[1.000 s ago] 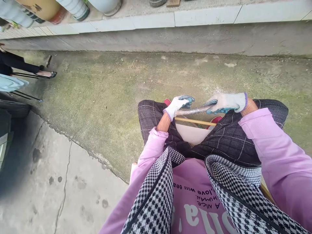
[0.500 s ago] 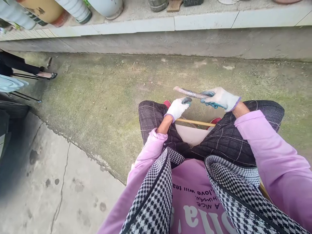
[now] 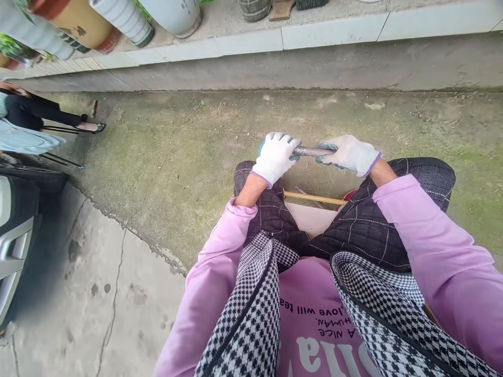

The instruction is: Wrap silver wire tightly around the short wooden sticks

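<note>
Both my hands wear white work gloves with blue-green palms. My left hand (image 3: 275,154) is closed round the left end of a thin grey rod-like tool (image 3: 310,151). My right hand (image 3: 348,153) grips its right end. The tool lies level between the two hands, above my knees in dark checked trousers (image 3: 369,220). I am seated, with pink sleeves and a houndstooth vest in the foreground.
A thin wooden stick (image 3: 314,198) lies under my knees by a red shoe (image 3: 350,195). Mossy concrete ground (image 3: 176,152) spreads ahead to a low ledge (image 3: 275,39) bearing pots (image 3: 173,13). Another person's leg and shoe (image 3: 88,126) show at left, by a car (image 3: 11,235).
My left hand, off the tool half a second ago, has risen and closed round its left end. The tool has come level between both hands. The view has shifted slightly.
</note>
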The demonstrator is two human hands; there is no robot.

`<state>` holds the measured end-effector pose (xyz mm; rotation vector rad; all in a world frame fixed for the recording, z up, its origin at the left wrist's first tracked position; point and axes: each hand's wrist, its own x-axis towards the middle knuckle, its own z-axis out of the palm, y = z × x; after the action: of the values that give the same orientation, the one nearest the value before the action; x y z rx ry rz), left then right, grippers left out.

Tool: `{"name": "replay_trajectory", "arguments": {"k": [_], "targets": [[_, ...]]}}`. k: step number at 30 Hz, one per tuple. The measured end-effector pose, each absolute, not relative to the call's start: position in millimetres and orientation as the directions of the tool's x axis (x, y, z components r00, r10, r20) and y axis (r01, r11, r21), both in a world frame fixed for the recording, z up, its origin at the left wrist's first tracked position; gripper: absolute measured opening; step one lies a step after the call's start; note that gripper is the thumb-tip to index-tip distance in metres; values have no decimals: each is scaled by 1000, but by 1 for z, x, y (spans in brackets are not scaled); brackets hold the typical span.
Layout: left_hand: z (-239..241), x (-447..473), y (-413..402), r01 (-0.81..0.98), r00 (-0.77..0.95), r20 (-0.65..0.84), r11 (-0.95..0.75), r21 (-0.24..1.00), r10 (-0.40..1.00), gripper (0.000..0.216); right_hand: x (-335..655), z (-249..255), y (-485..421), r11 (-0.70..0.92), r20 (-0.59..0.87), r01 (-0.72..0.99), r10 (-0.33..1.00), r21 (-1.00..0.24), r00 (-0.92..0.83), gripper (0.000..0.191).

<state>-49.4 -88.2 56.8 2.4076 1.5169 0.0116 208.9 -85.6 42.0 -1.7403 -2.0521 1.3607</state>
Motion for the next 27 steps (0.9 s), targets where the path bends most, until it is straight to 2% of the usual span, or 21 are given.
{"name": "replay_trajectory", "arguments": {"k": [3, 4, 6, 7, 9, 11, 13, 15, 20, 27], "targets": [[58, -61, -88, 893, 407, -94, -373, 252, 909, 61, 206, 46, -86, -93, -426, 708, 850, -701, -310, 33], [56, -65, -88, 895, 356, -35, -330, 301, 934, 64, 206, 46, -85, -101, -408, 691, 864, -716, -296, 34], [49, -73, -84, 833, 211, 79, -222, 507, 974, 66, 205, 44, -82, -112, -366, 657, 892, -746, -264, 34], [44, -77, -81, 744, 124, 109, -165, 647, 986, 64, 204, 43, -81, -117, -352, 635, 900, -763, -257, 32], [34, -83, -74, 451, -46, 78, -49, 891, 996, 64, 200, 41, -80, -136, -333, 563, 905, -815, -264, 28], [26, -87, -67, 131, -154, -39, 59, 990, 987, 67, 194, 40, -79, -166, -315, 445, 905, -880, -285, 24], [25, -90, -65, -58, -149, -154, 147, 987, 977, 68, 188, 40, -79, -193, -293, 333, 913, -923, -285, 23], [28, -88, -69, -114, -84, -226, 216, 970, 971, 67, 183, 40, -78, -205, -278, 264, 918, -942, -282, 22], [46, -72, -86, -104, 26, -320, 321, 941, 947, 64, 174, 43, -77, -271, -306, 144, 875, -952, -376, 21], [52, -66, -85, -120, -15, -408, 404, 907, 913, 60, 174, 40, -76, -363, -346, 54, 821, -930, -454, 33]]}}
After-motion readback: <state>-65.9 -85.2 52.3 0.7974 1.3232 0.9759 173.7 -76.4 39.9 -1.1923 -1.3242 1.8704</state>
